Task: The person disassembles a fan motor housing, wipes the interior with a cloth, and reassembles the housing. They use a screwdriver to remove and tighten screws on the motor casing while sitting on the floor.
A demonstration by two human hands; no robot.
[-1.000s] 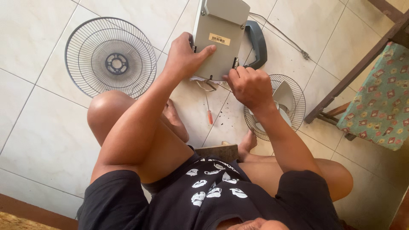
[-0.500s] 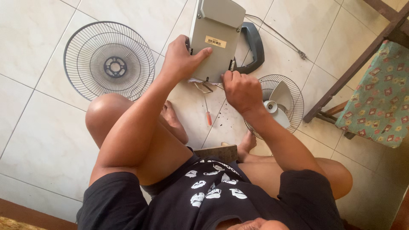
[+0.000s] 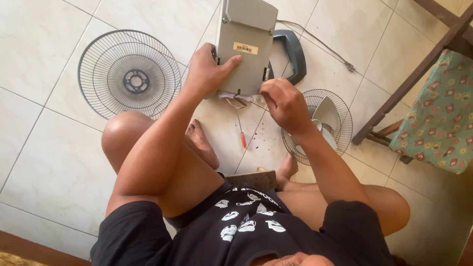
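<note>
Both hands on the grey fan base (image 3: pixel 245 44), long axis running away from the person — left hand (image 3: pixel 209 74) clamps its left edge, right hand (image 3: pixel 283 103) pinched closed at the near right corner, on what I can't tell

**Soft daylight, sharp view**

Bright, even daylight washes my tiled floor (image 3: pixel 49 162); it looks warmer toward 3 o'clock. Shadows under my legs are soft. There's no harsh glare. My right hand (image 3: pixel 286 106) is slightly blurred, and the edges bend a little.
</note>
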